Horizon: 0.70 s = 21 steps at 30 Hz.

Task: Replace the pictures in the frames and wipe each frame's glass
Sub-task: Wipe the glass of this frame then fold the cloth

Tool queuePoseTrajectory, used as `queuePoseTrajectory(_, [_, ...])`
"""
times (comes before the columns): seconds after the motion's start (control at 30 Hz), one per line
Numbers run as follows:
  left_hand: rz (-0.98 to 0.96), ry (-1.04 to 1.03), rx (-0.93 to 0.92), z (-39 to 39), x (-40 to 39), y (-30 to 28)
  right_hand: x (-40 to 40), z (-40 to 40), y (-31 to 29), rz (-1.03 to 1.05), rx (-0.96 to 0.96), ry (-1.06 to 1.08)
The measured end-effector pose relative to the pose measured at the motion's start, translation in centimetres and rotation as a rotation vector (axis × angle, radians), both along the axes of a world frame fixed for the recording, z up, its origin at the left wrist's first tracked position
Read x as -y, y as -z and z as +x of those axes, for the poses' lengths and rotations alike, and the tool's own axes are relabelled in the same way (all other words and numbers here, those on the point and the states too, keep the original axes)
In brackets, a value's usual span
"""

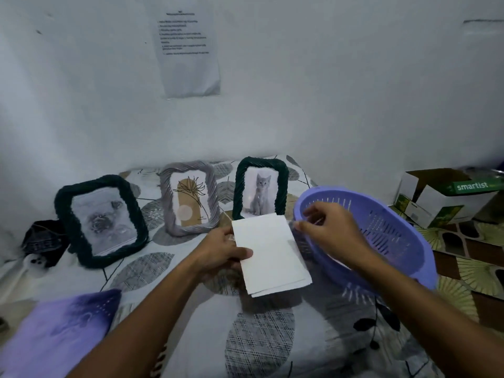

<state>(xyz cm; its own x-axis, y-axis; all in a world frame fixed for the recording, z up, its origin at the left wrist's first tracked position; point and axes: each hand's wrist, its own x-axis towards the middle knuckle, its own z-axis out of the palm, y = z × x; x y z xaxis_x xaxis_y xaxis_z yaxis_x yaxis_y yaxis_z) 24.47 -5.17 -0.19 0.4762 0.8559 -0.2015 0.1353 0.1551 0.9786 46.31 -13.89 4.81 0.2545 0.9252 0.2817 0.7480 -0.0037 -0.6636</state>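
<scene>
Nearest you, a purple cloth lies on the patterned bedspread at your lower left, untouched; leave it there until the glass needs wiping. Just beyond, your left hand grips the small stack of white prints by its left edge, thumb on top, blank backs facing you. Your right hand hovers at the stack's upper right corner with fingers loosely curled; motion blur hides whether it pinches a sheet, so I cannot tell what it holds. It looks as though you are picking a print. Keep the left thumb firm, peel only the top sheet by its corner, and touch the edges so no fingermarks go on the picture. The purple basket sits tilted just beside the right hand; mind its rim. Farther back three frames stand against the wall: the kitten frame directly behind the prints, the grey frame to its left, the dark frame leftmost.
</scene>
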Motion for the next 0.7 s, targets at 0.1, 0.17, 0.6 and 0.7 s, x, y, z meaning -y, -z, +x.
queuePoseTrajectory(0.1, [-0.017,-0.008,0.149,-2.1,0.6,-0.5,0.2,-2.8,-1.0,-0.084,-0.256,-0.113])
queuePoseTrajectory(0.17, [-0.006,-0.031,0.187,-3.1,1.2,-0.8,0.4,-4.1,-1.3,-0.273,-0.598,-0.157])
queuePoseTrajectory(0.6, [0.139,-0.187,0.020,-1.1,5.8,-5.7,0.5,-6.9,-1.4,-0.344,-0.935,-0.251])
queuePoseTrajectory(0.7, [0.003,-0.142,0.144,-0.1,5.8,-6.0,0.8,-7.5,-1.6,-0.323,-0.909,-0.281])
